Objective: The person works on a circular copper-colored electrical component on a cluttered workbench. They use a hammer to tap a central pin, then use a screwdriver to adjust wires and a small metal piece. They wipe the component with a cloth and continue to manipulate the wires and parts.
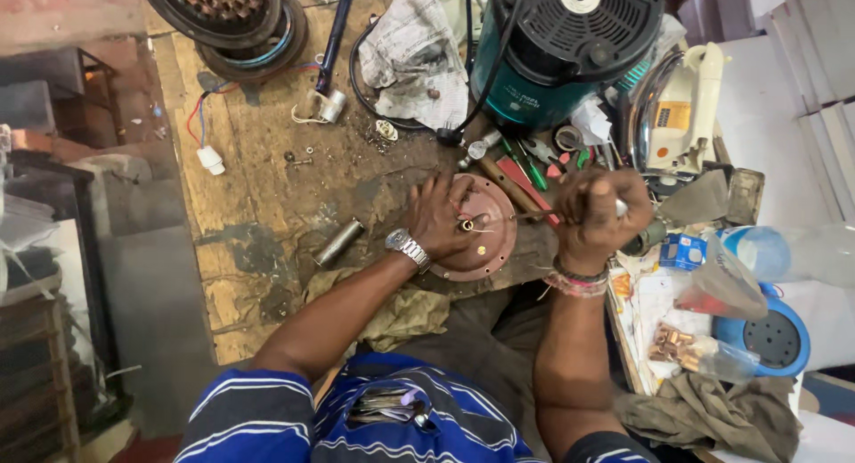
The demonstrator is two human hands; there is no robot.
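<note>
Hands first, as I see them from my remote seat: my left hand [443, 215] lies spread over a round reddish-brown metal cover [485, 236], fingers pressing on its top, with a silver wristwatch [408, 247] on that wrist. My right hand [594, 215] is closed in a fist around a tool handle [621, 208], whose thin shaft [533, 216] reaches toward the cover's edge; I cannot tell what kind of tip it has. The cover sits at the near edge of the worn wooden workbench [258, 160], right between my two hands.

Working down in size around them: a large teal and black appliance body [552, 44] stands at the far side of the bench, with a dark round motor part [227, 18] at the far left. A white and cream iron [681, 107] lies to the right. A crumpled grey rag [414, 58] sits beside the teal body. A short metal tube [338, 242] lies left of my left hand. A small bag of copper pieces [677, 345] rests near my right forearm.
</note>
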